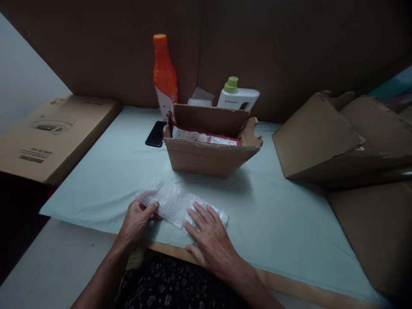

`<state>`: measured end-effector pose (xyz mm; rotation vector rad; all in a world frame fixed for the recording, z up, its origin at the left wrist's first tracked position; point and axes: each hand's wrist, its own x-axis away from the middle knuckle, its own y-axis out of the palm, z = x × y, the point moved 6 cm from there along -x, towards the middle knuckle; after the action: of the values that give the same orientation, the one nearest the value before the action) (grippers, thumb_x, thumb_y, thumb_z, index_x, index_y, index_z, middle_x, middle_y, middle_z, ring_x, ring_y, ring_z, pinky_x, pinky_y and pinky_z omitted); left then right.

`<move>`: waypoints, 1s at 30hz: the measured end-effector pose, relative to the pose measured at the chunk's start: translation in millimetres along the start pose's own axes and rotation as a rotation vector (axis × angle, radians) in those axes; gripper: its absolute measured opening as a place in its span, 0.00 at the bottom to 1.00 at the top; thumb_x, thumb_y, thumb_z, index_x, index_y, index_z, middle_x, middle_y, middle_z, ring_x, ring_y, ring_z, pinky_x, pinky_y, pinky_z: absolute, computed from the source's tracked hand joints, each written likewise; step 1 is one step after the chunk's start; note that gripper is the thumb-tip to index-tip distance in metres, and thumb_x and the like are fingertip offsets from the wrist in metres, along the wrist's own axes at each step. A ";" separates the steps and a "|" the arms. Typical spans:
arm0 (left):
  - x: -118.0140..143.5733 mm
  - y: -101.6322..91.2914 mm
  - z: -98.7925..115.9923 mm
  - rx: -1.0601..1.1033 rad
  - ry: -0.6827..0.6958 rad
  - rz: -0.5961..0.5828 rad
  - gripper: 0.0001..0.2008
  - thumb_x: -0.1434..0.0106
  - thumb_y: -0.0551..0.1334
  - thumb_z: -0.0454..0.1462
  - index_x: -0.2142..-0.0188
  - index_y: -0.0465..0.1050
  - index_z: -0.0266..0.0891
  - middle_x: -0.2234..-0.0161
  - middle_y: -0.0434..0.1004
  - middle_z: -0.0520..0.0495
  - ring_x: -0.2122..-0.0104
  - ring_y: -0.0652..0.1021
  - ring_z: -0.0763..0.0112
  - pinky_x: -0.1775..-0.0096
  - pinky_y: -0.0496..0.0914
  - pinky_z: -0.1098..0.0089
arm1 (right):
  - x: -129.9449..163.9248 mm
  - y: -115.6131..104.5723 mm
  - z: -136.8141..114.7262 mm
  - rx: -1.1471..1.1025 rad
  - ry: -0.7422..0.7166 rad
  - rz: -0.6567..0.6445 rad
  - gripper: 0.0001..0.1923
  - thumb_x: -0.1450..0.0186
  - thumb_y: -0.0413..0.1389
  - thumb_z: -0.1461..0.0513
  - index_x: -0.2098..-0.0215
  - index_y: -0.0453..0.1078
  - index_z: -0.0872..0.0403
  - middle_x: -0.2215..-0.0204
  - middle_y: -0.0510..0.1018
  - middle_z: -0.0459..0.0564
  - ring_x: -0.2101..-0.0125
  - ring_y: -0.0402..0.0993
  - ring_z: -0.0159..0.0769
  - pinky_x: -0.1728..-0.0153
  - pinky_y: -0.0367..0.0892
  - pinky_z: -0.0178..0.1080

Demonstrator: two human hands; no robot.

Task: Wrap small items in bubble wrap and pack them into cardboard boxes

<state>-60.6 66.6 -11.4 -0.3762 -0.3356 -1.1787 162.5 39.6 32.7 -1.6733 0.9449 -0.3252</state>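
Observation:
A strip of clear bubble wrap (pixel 176 201) lies near the front edge of the table, running between my two hands. My left hand (pixel 139 216) pinches its left end, thumb on top and fingers beneath, seen through the plastic. Over the right end, my right hand (pixel 208 236) rests with fingers spread flat on the wrap. Whether anything is under the wrap there I cannot tell. Just beyond stands an open cardboard box (pixel 206 161) with printed red-and-white packets (pixel 204 137) inside.
Behind the box stand an orange bottle (pixel 165 73) and a white bottle with a green cap (pixel 238 96). A black phone (pixel 156 134) lies left of it. A flat printed carton (pixel 54 133) is at the left; several cardboard boxes (pixel 318 133) crowd the right side.

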 end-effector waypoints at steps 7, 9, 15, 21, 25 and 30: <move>-5.7 5.9 -10.8 0.052 0.069 -0.078 0.20 0.49 0.71 0.48 0.65 0.75 0.36 0.69 0.77 0.50 0.73 0.80 0.66 0.68 0.77 0.67 | 61.6 -30.0 83.9 0.270 0.165 0.056 0.08 0.33 0.54 0.63 0.61 0.76 0.51 0.48 0.80 0.53 0.41 0.67 0.51 0.42 0.60 0.56; -8.0 3.2 -12.6 0.048 0.032 -0.104 0.23 0.49 0.72 0.49 0.61 0.75 0.35 0.67 0.78 0.47 0.71 0.80 0.65 0.69 0.77 0.66 | 84.5 -50.8 104.0 0.370 0.198 0.091 0.10 0.32 0.52 0.61 0.63 0.76 0.50 0.52 0.81 0.55 0.42 0.69 0.55 0.46 0.63 0.58; 5.4 -65.3 25.5 -0.291 0.266 0.234 0.41 0.47 0.70 0.51 0.38 0.62 0.42 0.55 0.78 0.40 0.65 0.81 0.60 0.73 0.75 0.67 | 117.8 -92.4 125.0 0.477 0.517 0.300 0.14 0.29 0.49 0.53 0.57 0.74 0.50 0.49 0.78 0.60 0.44 0.70 0.61 0.50 0.65 0.60; 23.1 21.2 49.4 -0.911 1.008 -0.007 0.24 0.33 0.61 0.43 0.38 0.66 0.45 0.34 0.63 0.38 0.35 0.64 0.48 0.39 0.64 0.46 | 11.3 -25.7 54.6 0.189 0.200 0.203 0.22 0.30 0.54 0.59 0.38 0.65 0.52 0.38 0.71 0.61 0.39 0.66 0.53 0.44 0.65 0.56; 7.7 70.4 7.1 -1.183 0.986 -0.324 0.27 0.32 0.61 0.43 0.35 0.63 0.46 0.31 0.58 0.38 0.31 0.57 0.42 0.35 0.48 0.36 | -0.1 19.2 43.9 0.109 0.084 0.041 0.22 0.32 0.57 0.58 0.40 0.68 0.52 0.36 0.69 0.58 0.37 0.63 0.51 0.41 0.62 0.55; 6.2 54.3 -7.0 -1.194 0.943 -0.338 0.29 0.31 0.59 0.47 0.32 0.57 0.50 0.28 0.52 0.41 0.29 0.52 0.46 0.33 0.43 0.39 | 92.8 -10.3 106.0 0.280 0.306 0.144 0.19 0.27 0.48 0.56 0.40 0.69 0.51 0.40 0.73 0.58 0.40 0.68 0.51 0.47 0.65 0.54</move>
<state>-7.2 76.5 -20.8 -0.7361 1.2282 -1.6561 294.7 45.7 -16.6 -1.3131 1.1809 -0.5998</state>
